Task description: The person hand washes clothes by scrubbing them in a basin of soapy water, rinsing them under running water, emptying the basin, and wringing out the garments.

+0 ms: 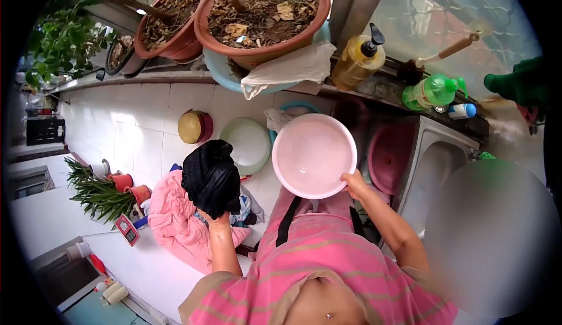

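My left hand [216,217] is closed around a bunched black garment [211,176], shiny and wet-looking, and holds it up in front of the pink clothing. Most of those fingers are hidden under the cloth. With my right hand [353,184] I grip the near right rim of a pale pink basin [283,164], the thumb over its edge. The basin is held before my body; whether water lies in it I cannot tell for certain. Below and left of the garment lies a pink padded garment [175,219], with a blue checked cloth partly visible beside it.
A pale green basin [257,132] and a round container [189,127] stand on the tiled floor. At right is a metal sink [451,143] beside a dark pink basin [387,155]. Potted plants [260,50], a pump bottle [358,62] and a green bottle [430,93] line the ledge.
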### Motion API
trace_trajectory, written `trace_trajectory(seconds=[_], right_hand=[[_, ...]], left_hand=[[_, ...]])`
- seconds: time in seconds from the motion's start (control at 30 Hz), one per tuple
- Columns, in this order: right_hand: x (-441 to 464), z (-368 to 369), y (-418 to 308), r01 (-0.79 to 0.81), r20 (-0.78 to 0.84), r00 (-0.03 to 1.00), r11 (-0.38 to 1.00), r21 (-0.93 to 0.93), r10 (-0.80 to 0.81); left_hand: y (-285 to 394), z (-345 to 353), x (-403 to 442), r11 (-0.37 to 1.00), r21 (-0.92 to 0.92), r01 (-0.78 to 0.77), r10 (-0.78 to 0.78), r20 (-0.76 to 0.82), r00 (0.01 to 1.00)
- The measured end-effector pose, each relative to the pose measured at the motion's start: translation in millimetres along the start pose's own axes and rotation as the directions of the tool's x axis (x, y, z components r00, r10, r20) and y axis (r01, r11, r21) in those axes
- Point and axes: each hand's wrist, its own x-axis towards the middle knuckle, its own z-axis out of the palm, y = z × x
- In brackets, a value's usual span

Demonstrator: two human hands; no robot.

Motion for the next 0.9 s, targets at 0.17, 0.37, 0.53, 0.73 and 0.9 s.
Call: trace_trajectory(seconds=[0.17,0.37,0.53,0.73,0.9], right_hand=[[52.9,88.9,17.4,-0.058,0.009,0.998,0.992,-0.11,0.059],[96.5,171.2,26.4,-0.106,-0.074,0.993,0.944,-0.313,0.087],[124.8,210.6,32.1,-0.071,-0.124,0.992,0.904,-0.422,0.02],[151.0,239.5,28.0,-0.041,-0.119,0.989,0.622,-0.782,-0.084],[125.8,286.6,2.3,0.079,-0.048,0.975,0.54,-0.838,-0.218]], left_hand=[[52.4,-42.5,-5.4,0.993,-0.016,-0.119,0.117,-0.085,0.989],[85.6,-89.8,-17.7,0.978,-0.025,-0.208,0.2,-0.183,0.963],[90.9,-115.6,-24.0,0.965,-0.043,-0.257,0.24,-0.239,0.941],[91.6,-129.3,-21.6,0.959,-0.059,-0.278,0.253,-0.264,0.931],[91.9,-136.5,-19.2,0.958,-0.068,-0.28,0.249,-0.29,0.924]])
